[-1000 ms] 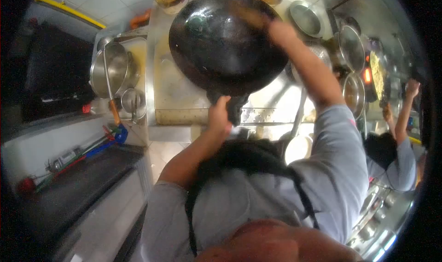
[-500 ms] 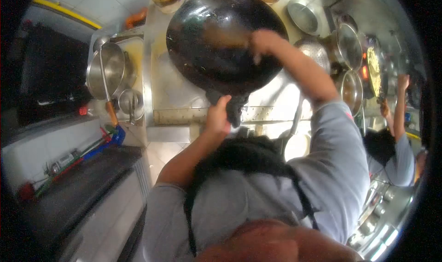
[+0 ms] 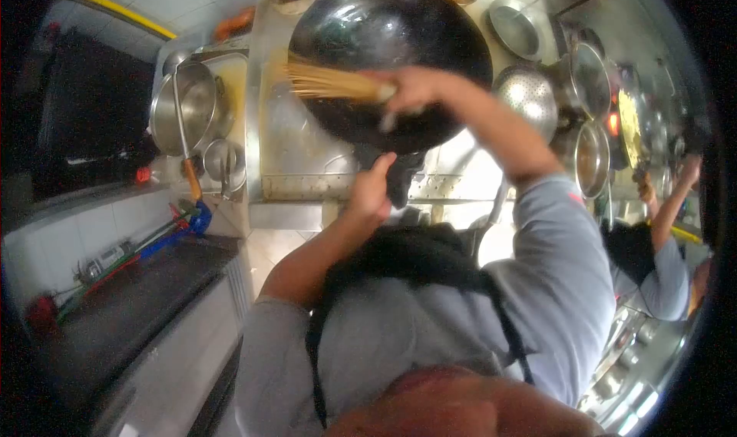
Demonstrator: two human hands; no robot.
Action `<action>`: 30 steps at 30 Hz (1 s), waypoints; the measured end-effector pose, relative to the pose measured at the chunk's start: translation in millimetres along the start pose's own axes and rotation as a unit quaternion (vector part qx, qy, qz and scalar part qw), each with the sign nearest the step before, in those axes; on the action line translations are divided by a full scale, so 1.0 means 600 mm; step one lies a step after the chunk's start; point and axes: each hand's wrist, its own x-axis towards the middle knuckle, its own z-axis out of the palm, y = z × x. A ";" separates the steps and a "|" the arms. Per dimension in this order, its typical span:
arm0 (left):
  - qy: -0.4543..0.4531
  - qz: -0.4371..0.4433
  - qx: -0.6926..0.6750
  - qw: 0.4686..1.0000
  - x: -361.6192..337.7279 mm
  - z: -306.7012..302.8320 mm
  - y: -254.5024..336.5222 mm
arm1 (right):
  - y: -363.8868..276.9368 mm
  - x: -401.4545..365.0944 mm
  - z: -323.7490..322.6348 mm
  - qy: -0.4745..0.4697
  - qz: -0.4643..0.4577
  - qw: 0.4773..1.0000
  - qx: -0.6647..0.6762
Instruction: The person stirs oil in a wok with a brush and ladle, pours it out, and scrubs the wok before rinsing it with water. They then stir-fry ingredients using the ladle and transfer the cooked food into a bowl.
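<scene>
The left hand (image 3: 371,191) is nearest, fingers clamped on the dark handle (image 3: 401,177) at the near edge of the wok (image 3: 399,22), which is tilted up over the steel worktop (image 3: 292,149). Across the wok's bowl the right hand (image 3: 414,91) has its fingers closed around a bamboo brush (image 3: 330,84), bristles pointing left over the rim. A pot (image 3: 184,110) stands left of the wok, a colander (image 3: 530,99) right of it. A co-worker (image 3: 660,268) works farther right.
</scene>
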 end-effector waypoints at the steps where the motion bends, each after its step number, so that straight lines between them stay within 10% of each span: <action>1: 0.001 0.003 -0.001 1.000 -0.010 0.009 0.015 | 0.020 -0.003 -0.045 -0.073 0.103 0.988 -0.088; 3: 0.077 -0.075 -0.020 0.994 -0.043 0.035 0.051 | 0.089 0.007 -0.053 0.177 0.283 0.920 -0.208; 6: 0.017 -0.041 -0.025 0.999 -0.007 0.009 0.007 | 0.023 -0.035 -0.068 0.272 0.125 0.948 -0.110; 7: 0.020 -0.043 -0.024 0.999 0.005 -0.003 -0.007 | 0.018 -0.039 -0.041 0.286 -0.026 0.952 -0.102; 9: -0.035 0.092 0.067 0.993 0.016 -0.020 -0.031 | -0.008 -0.040 -0.020 -0.004 0.031 0.999 0.012; 11: -0.025 0.022 -0.053 0.998 0.007 -0.007 -0.013 | 0.058 0.003 0.003 0.103 0.150 0.963 -0.198; 13: -0.011 -0.038 -0.179 0.983 0.015 -0.005 -0.011 | 0.034 -0.015 -0.010 0.264 0.175 0.945 -0.080; 15: -0.045 0.175 -0.117 0.977 0.026 -0.017 -0.049 | 0.043 -0.037 0.022 0.261 -0.073 0.958 -0.098; 16: -0.046 0.173 -0.117 0.977 0.033 -0.019 -0.045 | 0.051 -0.042 0.006 0.085 -0.183 0.978 -0.060; 17: -0.021 0.113 -0.024 0.993 0.035 -0.028 -0.045 | 0.080 -0.029 0.008 0.083 -0.177 0.979 -0.052; 19: -0.001 0.061 0.068 0.996 0.025 -0.013 -0.025 | 0.119 0.011 -0.024 0.235 0.225 0.907 -0.267; 21: 0.056 0.008 -0.063 0.996 0.000 0.008 0.006 | 0.084 0.005 -0.054 0.405 0.266 0.872 -0.067; 23: 0.038 -0.020 -0.109 0.993 0.012 -0.001 -0.009 | 0.097 0.001 -0.026 0.447 0.067 0.891 -0.051; 25: 0.018 -0.040 -0.155 0.987 0.028 -0.009 -0.019 | 0.060 -0.055 -0.035 0.055 -0.040 0.998 0.009; 26: -0.004 -0.038 -0.177 0.984 0.031 -0.012 -0.024 | 0.073 -0.057 -0.034 0.055 -0.038 0.998 0.010; 29: -0.047 0.055 -0.185 0.980 0.020 -0.006 -0.041 | 0.148 -0.039 -0.050 0.218 0.261 0.890 -0.303; 30: -0.062 0.147 -0.162 0.974 0.010 -0.004 -0.042 | 0.151 -0.039 -0.070 0.351 0.280 0.869 -0.207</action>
